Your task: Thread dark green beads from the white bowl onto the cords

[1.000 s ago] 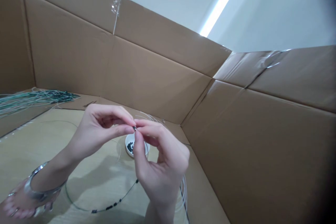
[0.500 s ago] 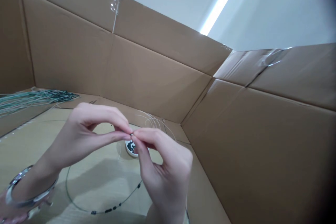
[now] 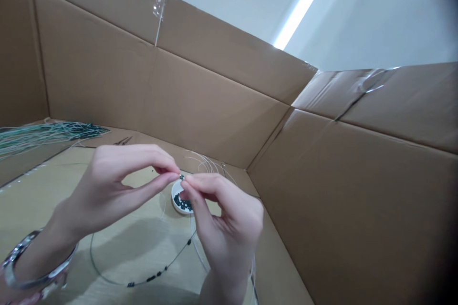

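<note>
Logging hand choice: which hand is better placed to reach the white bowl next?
Probably the right hand: its fingers overlap the white bowl in view; the left hand lies farther left.

Smooth plastic-looking bowl (image 3: 176, 188); glossy metal bangle (image 3: 10, 269); matt cardboard walls (image 3: 214, 105).

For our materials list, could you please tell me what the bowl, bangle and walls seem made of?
Bowl: smooth, white, perhaps plastic or ceramic.
Bangle: likely polished metal, silvery with bright reflections.
Walls: matte cardboard, apparently, brown with creased folds.
</note>
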`<state>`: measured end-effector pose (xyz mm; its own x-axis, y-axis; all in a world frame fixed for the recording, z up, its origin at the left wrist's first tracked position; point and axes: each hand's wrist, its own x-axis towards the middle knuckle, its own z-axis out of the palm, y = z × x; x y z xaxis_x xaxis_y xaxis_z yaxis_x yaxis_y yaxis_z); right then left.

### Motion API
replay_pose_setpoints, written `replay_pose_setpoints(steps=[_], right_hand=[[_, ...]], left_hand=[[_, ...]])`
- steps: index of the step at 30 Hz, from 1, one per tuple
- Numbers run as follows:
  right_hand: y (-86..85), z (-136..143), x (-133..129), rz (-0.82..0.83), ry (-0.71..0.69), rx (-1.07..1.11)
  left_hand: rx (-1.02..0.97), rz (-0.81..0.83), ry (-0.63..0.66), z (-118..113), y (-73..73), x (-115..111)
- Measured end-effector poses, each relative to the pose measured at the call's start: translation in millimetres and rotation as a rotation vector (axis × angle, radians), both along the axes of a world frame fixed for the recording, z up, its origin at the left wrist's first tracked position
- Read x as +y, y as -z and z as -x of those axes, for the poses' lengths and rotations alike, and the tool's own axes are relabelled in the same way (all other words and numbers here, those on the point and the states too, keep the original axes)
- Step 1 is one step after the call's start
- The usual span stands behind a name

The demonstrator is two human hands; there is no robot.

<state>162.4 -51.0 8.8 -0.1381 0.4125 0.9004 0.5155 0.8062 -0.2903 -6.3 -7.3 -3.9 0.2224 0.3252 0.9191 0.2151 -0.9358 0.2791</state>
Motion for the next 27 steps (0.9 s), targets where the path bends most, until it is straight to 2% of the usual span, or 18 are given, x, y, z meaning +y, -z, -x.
replay_pose_setpoints(steps=[8, 12, 20, 24, 27], right_hand=[[-1.6, -0.2, -0.5, 0.035, 0.002, 0.002], [-2.9, 0.6, 0.1, 0.097, -0.008, -0.015], [-4.4, 4.7, 3.7, 0.129, 0.087, -0.018], [-3.4, 0.3, 8.0, 0.246, 0.113, -0.029], [-3.8, -6.3, 10.3, 0.41, 0.18, -0.121]], left_hand=[[0.09, -0.063, -0.026, -0.4, -1.8, 0.6], [0.12, -0.12, -0.084, -0.7, -1.1, 1.0], [0.099, -0.226, -0.145, -6.4, -0.4, 4.1], [0.041, -0.288, -0.195, -7.4, -1.0, 9.0], [-0.017, -0.301, -0.262, -3.9, -2.5, 13.3]])
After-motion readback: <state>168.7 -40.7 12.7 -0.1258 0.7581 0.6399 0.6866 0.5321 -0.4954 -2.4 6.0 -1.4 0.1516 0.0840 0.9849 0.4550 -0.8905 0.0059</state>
